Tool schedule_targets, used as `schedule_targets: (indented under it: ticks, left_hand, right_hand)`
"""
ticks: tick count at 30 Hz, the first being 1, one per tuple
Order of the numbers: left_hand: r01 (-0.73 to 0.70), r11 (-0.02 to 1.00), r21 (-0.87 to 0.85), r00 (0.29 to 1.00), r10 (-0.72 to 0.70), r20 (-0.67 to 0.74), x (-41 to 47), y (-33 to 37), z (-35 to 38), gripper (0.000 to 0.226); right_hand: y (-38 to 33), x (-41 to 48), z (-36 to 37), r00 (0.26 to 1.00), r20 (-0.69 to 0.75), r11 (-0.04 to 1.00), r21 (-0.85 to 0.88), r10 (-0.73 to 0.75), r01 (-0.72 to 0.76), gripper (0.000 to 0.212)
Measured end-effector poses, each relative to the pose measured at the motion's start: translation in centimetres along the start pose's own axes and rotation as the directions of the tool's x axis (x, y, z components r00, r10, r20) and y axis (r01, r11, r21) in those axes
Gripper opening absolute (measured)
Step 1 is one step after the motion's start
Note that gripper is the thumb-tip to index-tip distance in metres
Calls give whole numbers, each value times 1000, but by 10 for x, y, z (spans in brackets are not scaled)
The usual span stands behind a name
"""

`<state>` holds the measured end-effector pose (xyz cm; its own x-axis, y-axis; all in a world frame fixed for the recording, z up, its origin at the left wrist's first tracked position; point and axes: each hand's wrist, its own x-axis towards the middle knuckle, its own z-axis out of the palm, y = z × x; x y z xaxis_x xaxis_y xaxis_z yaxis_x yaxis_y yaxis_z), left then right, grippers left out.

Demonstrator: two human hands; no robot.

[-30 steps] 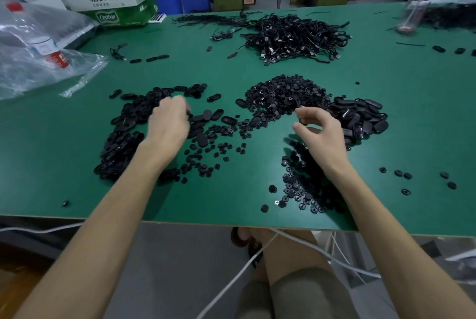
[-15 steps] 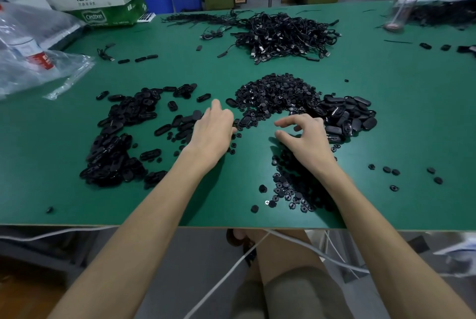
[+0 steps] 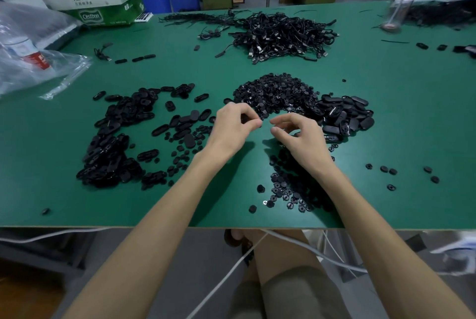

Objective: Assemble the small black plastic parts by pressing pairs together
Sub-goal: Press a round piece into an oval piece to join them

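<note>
On the green table (image 3: 412, 123), my two hands meet in the middle, fingertips almost touching. My left hand (image 3: 231, 129) has its fingers curled and pinches a small black part (image 3: 245, 119). My right hand (image 3: 300, 138) is curled too, thumb and forefinger pinched on a tiny dark piece that is mostly hidden. Black oval parts lie heaped at the left (image 3: 110, 143) and at the right (image 3: 345, 115). Small round parts form a mound (image 3: 278, 92) just beyond my hands, and more are scattered under my right forearm (image 3: 288, 190).
A tangle of black cables (image 3: 283, 35) lies at the back centre. Clear plastic bags (image 3: 33, 61) and a green-and-white carton (image 3: 98, 7) sit at the back left, a bottle (image 3: 399, 9) at the back right. A few loose round parts (image 3: 386, 169) dot the right side.
My left hand left the oval pile at the left and came to the centre, fingers now curled on a part. My right hand shifted slightly left to meet it.
</note>
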<state>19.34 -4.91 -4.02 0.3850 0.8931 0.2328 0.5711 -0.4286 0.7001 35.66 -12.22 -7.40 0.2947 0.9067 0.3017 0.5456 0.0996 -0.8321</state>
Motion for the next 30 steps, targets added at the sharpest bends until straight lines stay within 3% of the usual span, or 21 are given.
schedule_targets:
  ticks: [5,13,20,30]
  left_hand:
    - [-20,986,-164,1000,22,10,-5,6,23,8]
    - [-9,933,-361,1000,3,-18,-9,4,42,10]
    - [15,823,-568,1000,-17,1,-14,-5,42,3]
    - [57,746,-664,998,-57,21,-14,-9,41,9]
  right_hand:
    - [-2,0,0,999,-28,998,49,-24,25,14]
    - [4,1,-3,993,-99,995,86,60,-51,10]
    - [3,0,-2,995,-73,993,109,64,-55,8]
    - [3,0,-4,998,-54,991,127,36,-29,9]
